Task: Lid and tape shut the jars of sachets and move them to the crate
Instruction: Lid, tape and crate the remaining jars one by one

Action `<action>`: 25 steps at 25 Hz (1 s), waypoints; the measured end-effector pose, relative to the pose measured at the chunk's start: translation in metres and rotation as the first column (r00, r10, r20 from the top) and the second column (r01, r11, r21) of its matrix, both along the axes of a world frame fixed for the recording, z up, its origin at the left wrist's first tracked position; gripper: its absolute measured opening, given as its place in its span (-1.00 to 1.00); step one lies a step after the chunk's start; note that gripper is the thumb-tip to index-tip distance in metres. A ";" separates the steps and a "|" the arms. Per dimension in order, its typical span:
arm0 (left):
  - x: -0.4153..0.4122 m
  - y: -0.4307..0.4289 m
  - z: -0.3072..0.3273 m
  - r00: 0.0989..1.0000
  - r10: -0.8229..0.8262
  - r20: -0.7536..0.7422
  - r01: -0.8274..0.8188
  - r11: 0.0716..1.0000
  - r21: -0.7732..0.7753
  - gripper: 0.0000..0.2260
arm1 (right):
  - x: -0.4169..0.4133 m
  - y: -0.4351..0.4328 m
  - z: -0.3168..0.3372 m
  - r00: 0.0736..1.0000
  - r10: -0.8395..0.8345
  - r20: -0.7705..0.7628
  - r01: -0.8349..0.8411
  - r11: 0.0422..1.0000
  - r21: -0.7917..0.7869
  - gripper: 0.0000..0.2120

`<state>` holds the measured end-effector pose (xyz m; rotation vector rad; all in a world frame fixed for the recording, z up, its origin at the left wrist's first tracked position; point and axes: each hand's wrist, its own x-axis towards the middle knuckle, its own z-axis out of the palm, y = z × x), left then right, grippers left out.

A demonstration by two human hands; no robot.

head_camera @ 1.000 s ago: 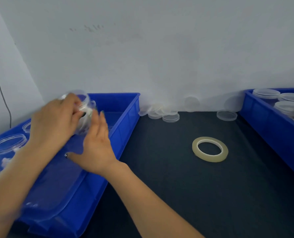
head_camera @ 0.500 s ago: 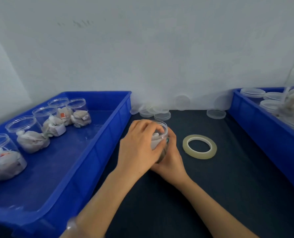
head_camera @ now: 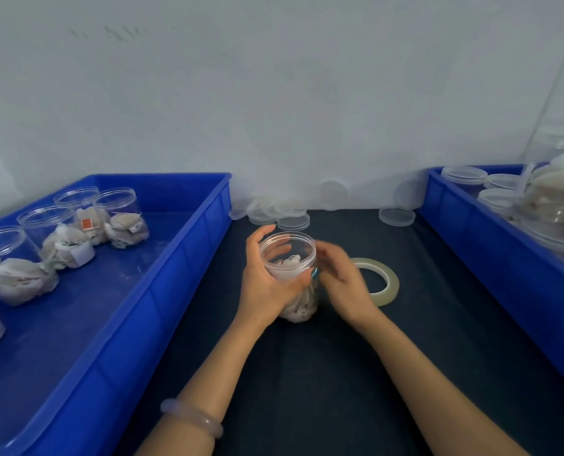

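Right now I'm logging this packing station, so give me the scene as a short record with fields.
jar: lidless, sachets inside, standing on the dark mat
left hand: grips the jar's side
right hand: beside the jar, fingers relaxed, holding nothing; blurred
tape roll: flat on the mat, right of the jar, partly behind the right hand
loose lids: by the back wall
left crate: holds other jars of sachets, all lidless
right crate: what look like lidded jars, partly in view

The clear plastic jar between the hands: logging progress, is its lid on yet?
No lid yet. The clear plastic jar shows an open rim with sachets visible inside; the left hand grips it upright.
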<state>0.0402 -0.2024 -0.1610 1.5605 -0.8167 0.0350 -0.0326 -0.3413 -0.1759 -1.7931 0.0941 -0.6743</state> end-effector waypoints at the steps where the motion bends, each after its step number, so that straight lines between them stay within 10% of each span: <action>1: 0.001 0.000 0.000 1.000 -0.006 0.001 0.006 1.000 0.000 -0.20 | 0.011 -0.011 0.006 0.991 -0.133 -0.025 0.132 0.990 -0.044 -0.47; 3: 0.000 -0.002 0.001 1.000 -0.002 -0.004 0.002 1.000 -0.007 -0.21 | 0.040 -0.032 0.015 0.942 -0.296 -0.156 0.253 0.935 -0.247 -0.59; 6: -0.002 -0.003 0.002 1.000 0.028 -0.013 -0.029 0.999 -0.029 -0.22 | 0.088 -0.053 0.009 0.864 -0.278 -0.420 -0.019 0.814 -0.580 -0.49; 12: -0.005 -0.005 0.001 0.997 0.040 -0.071 -0.043 0.998 -0.049 -0.33 | 0.148 -0.068 -0.010 0.725 -0.372 -0.580 -0.275 0.616 -0.738 -0.32; 20: -0.007 -0.005 0.004 0.996 0.039 -0.077 -0.044 0.997 -0.062 -0.34 | 0.118 -0.050 -0.003 0.806 -0.398 -0.437 -0.169 0.553 -0.816 -0.49; 25: -0.006 -0.004 0.003 0.996 0.012 -0.085 -0.017 0.998 -0.056 -0.32 | 0.054 -0.040 0.000 0.833 -0.522 -0.184 -0.010 0.319 -0.948 -0.73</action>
